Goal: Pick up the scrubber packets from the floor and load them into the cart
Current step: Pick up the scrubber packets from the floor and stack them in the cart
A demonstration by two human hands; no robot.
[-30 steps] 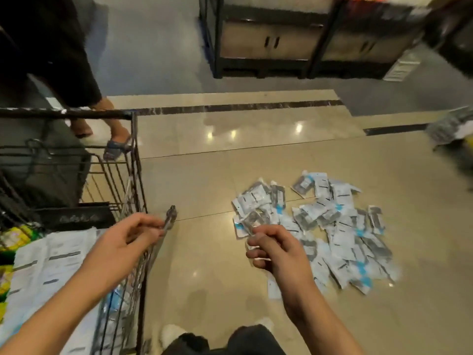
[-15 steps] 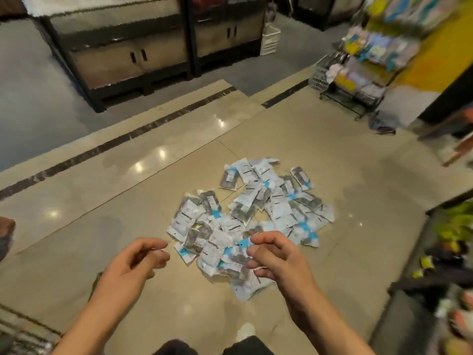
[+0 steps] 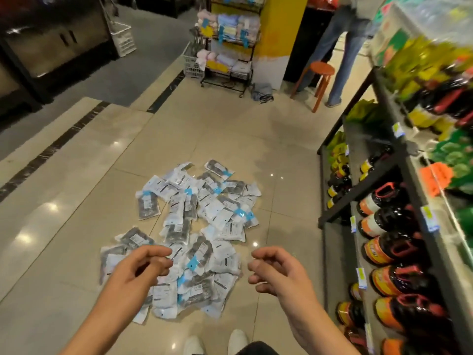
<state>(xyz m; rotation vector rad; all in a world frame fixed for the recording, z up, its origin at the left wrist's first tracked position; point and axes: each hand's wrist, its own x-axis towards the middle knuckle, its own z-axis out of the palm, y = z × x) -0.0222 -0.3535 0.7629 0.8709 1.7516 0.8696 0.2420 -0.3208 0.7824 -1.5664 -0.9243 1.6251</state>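
Note:
A heap of scrubber packets [image 3: 194, 226], clear bags with dark pads, white labels and blue tags, lies spread on the beige floor tiles straight ahead. My left hand [image 3: 135, 275] hovers over the near left part of the heap, fingers loosely curled with nothing in them. My right hand [image 3: 279, 272] hangs above bare floor just right of the heap, fingers also curled and holding nothing. The cart is out of view.
A dark shelf rack [image 3: 384, 175] full of bottles runs along the right. A rolling rack of folded cloths [image 3: 227, 47], a white basket [image 3: 124, 38], an orange stool [image 3: 320, 78] and a standing person [image 3: 343, 47] are at the back. My shoes [image 3: 217, 342] show at the bottom.
The view has swung right, away from the cart, which has left the frame. Both hands have moved from the cart's side to above the near end of the heap.

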